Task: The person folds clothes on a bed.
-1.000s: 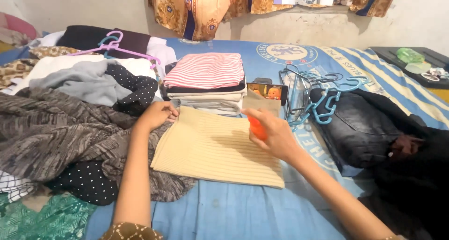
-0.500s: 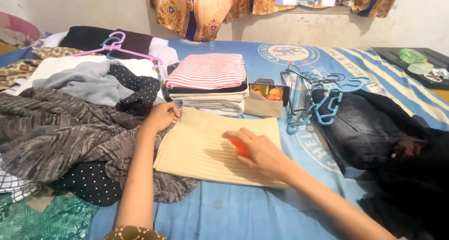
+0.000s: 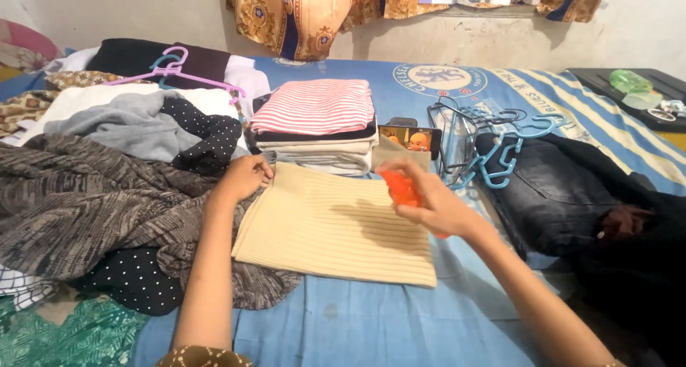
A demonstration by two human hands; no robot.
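Observation:
A folded beige ribbed cloth (image 3: pixel 330 225) lies flat on the blue bed sheet (image 3: pixel 371 324). My left hand (image 3: pixel 245 176) rests on the cloth's far left corner, pinning it down. My right hand (image 3: pixel 429 202) hovers over the cloth's far right part and grips a small orange object (image 3: pixel 400 187); what the object is cannot be told. Just behind the cloth stands a stack of folded clothes (image 3: pixel 314 127) topped by a red and white striped piece.
A heap of unfolded clothes (image 3: pixel 100 188) with a pink hanger (image 3: pixel 171 70) fills the left. A phone (image 3: pixel 409 139) leans behind the cloth. Blue and black hangers (image 3: pixel 486 149) and dark garments (image 3: pixel 572 202) lie at right. A black tray (image 3: pixel 636 95) sits far right.
My right hand with the orange object swept toward me and left over the cloth, then went back up to its far right part. My left hand stayed on the corner.

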